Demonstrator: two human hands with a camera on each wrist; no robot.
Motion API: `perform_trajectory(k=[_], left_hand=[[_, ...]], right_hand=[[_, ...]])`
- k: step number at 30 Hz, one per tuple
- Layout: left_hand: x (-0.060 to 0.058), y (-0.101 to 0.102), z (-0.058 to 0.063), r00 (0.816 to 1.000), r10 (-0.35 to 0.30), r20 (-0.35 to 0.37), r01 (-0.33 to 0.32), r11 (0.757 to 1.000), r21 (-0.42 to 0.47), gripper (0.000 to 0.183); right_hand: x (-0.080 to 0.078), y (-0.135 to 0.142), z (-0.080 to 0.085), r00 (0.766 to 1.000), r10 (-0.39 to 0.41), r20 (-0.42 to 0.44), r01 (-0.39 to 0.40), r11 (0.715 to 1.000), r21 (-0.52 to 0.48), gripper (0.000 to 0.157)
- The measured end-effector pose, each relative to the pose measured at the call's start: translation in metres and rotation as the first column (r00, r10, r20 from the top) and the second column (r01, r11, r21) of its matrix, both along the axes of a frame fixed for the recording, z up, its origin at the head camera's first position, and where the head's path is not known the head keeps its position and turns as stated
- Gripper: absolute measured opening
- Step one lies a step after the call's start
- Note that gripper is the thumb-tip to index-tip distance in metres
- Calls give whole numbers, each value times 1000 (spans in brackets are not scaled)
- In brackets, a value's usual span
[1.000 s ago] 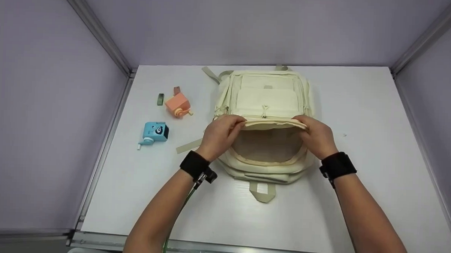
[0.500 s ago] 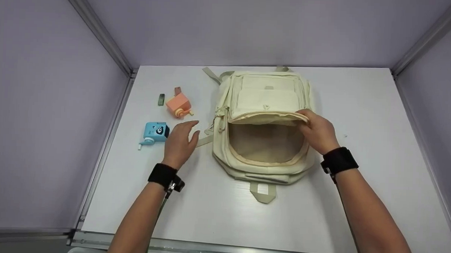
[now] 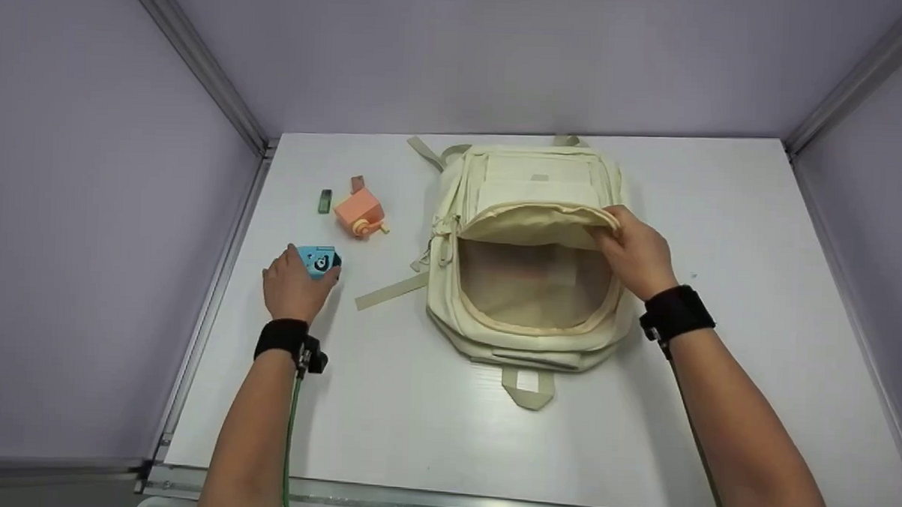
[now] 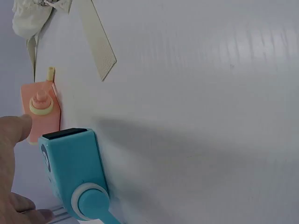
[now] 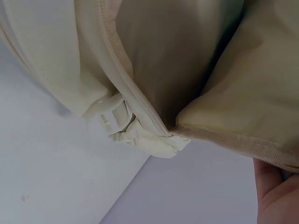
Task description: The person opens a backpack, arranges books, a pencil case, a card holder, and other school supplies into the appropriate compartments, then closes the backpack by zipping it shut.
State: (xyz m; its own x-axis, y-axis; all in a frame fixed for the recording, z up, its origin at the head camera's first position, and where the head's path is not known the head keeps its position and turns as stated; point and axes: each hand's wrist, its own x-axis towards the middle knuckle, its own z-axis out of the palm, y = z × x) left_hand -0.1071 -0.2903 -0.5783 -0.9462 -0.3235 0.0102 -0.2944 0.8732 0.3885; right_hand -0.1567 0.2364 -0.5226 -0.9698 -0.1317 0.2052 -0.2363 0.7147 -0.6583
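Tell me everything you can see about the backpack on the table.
The backpack is cream-coloured and looks like soft fabric. It lies on the white table, its main opening gaping toward the person and showing a beige lining. The right hand holds the right edge of its raised flap, which is trimmed with zipper tape. Beyond that is a pocketed front panel. A flat strap sticks out to the left, and a loop extends toward the person.
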Motion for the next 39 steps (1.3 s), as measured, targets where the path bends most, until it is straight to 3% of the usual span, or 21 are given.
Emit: perform_trajectory(k=[5, 11, 18, 22, 28, 32, 34, 36, 38, 39], left_hand=[[-4, -5, -2, 991, 54, 119, -53, 998, -14, 106], [-8, -10, -8, 976, 89, 198, -87, 996, -19, 103], [-7, -12, -11, 966, 130, 224, -145, 988, 48, 92], [-3, -9, -10, 974, 98, 206, -117, 990, 83, 90], [0, 13, -2, 996, -19, 90, 8, 992, 128, 89], [3, 42, 12, 987, -160, 23, 156, 980, 123, 88], [5, 60, 21, 969, -247, 6, 244, 962, 119, 89], [8, 81, 32, 938, -346, -10, 345, 932, 113, 90], [11, 102, 42, 886, -462, -28, 462, 880, 104, 93], [12, 113, 46, 851, -524, -37, 525, 846, 93, 94]], right_hand=[[0, -3, 2, 1000, 3, 18, -3, 1000, -7, 37], [0, -6, 1, 999, 14, 37, -13, 1000, -12, 38], [-1, -10, -1, 999, 27, 23, -27, 1000, -15, 37], [-1, -11, 0, 999, 31, 22, -30, 999, -13, 37], [0, -8, 3, 999, 3, 41, -2, 1000, -19, 38], [-1, -7, 5, 1000, -13, 21, 13, 1000, -15, 37], [-2, -7, 7, 1000, -20, 8, 20, 1000, -18, 36], [-2, -7, 9, 1000, -28, -4, 28, 999, -24, 35], [-3, -7, 10, 999, -37, -11, 37, 999, -28, 34], [-3, -7, 11, 999, -41, -11, 41, 999, -29, 34]])
